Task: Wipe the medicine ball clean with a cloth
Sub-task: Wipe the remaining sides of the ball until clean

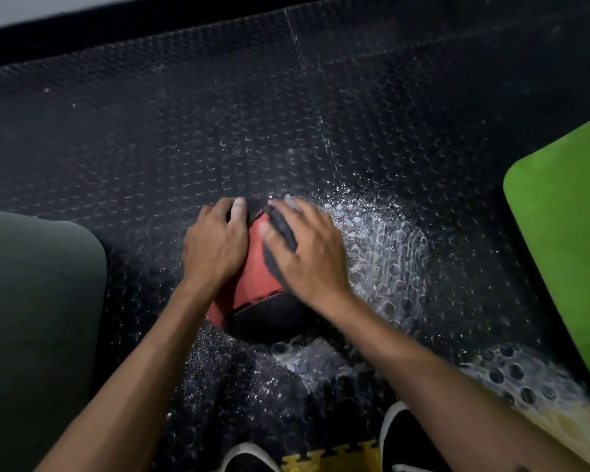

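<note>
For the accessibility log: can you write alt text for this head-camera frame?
Seen from above, a left hand steadies a red-and-black medicine ball on a studded black floor mat while the right hand presses a dark cloth against it. White powder is scattered on the floor beside the ball.

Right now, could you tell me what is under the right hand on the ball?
A dark cloth lies under the right hand, pressed against the red and black ball. The hand covers most of the cloth and the ball's surface beneath.
</note>
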